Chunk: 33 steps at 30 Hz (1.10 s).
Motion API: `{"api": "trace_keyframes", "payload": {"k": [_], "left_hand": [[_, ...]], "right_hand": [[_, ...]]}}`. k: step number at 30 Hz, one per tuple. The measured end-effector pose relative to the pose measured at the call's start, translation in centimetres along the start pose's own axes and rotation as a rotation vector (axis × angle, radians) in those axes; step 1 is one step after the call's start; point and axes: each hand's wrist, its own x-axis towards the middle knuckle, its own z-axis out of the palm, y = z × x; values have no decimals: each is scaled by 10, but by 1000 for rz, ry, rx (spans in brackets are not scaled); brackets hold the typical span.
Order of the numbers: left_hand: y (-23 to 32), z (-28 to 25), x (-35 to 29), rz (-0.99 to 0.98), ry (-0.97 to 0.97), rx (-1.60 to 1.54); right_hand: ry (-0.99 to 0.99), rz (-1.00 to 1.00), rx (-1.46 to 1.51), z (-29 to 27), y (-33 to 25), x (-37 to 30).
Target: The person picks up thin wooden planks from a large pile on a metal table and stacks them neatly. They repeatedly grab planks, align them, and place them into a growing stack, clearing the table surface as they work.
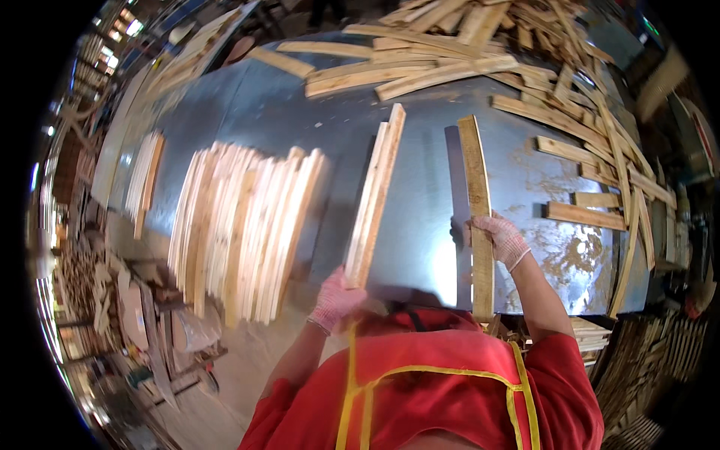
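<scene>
My left hand (pixel 337 300), in a pinkish-white knit glove, is closed round the near end of two pale wooden strips (pixel 377 187) lying side by side. They point away from me over the metal table (pixel 420 180). In a matching glove, my right hand (pixel 500 237) grips a single darker wooden board (pixel 477 199) by its lower part, held on edge with its shadow beside it. To the left of my left hand lies a row of many pale strips (pixel 244 225), packed together with their near ends past the table edge.
A smaller bundle of strips (pixel 145 180) lies at the far left of the table. Loose boards (pixel 420 67) are heaped along the back, and more boards (pixel 555 120) spread down the right side. Sawdust (pixel 559 184) is scattered at right. Stacked wood (pixel 645 382) stands below the right edge.
</scene>
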Motion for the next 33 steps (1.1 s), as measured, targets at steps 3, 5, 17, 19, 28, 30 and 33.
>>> {"api": "trace_keyframes", "payload": {"k": [3, 5, 17, 19, 28, 30, 33], "left_hand": [[-67, -47, -28, 283, 468, 708], [-90, -87, -33, 76, 367, 891], [-55, -140, -20, 383, 240, 724], [-83, -178, -17, 267, 348, 543], [-254, -243, 20, -69, 764, 788], [-254, -231, 20, -231, 629, 953], [-171, -239, 28, -337, 410, 867]], "right_hand": [[68, 42, -102, 72, 12, 4], [22, 72, -348, 118, 16, 2], [-456, -930, -2071, 333, 95, -15], [-246, -1084, -1978, 339, 75, -29], [-200, -317, -1715, 239, 65, -53], [-131, -186, -1689, 239, 62, -67], [-102, -92, -1483, 195, 67, -72]]}}
